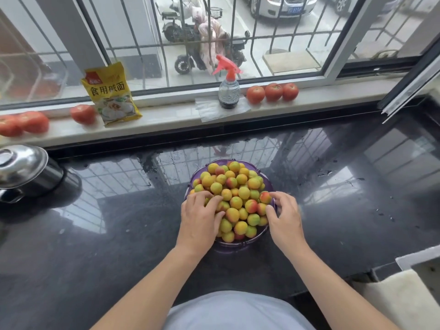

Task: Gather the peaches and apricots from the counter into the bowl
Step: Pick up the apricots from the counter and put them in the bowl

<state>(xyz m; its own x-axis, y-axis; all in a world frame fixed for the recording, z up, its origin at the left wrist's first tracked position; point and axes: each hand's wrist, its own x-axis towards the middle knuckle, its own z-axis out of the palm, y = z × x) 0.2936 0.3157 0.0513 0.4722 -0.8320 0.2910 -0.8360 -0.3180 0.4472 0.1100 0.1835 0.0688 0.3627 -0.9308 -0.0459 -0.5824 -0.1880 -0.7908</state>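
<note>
A purple bowl (238, 244) stands on the black counter (95, 246) in the middle, heaped with several small yellow, green and red peaches and apricots (234, 189). My left hand (198, 216) lies on the left side of the heap, its fingers spread over the fruit. My right hand (284, 216) is at the bowl's right rim, fingers bent, fingertips touching a reddish fruit (265, 197) at the edge of the pile. No loose fruit shows on the counter.
A steel pot lid (21, 163) sits at the left. On the window sill stand a yellow packet (110, 94), a spray bottle (228, 88) and several tomatoes (272, 92). A white cloth (402, 298) lies at the lower right. Water drops spot the counter.
</note>
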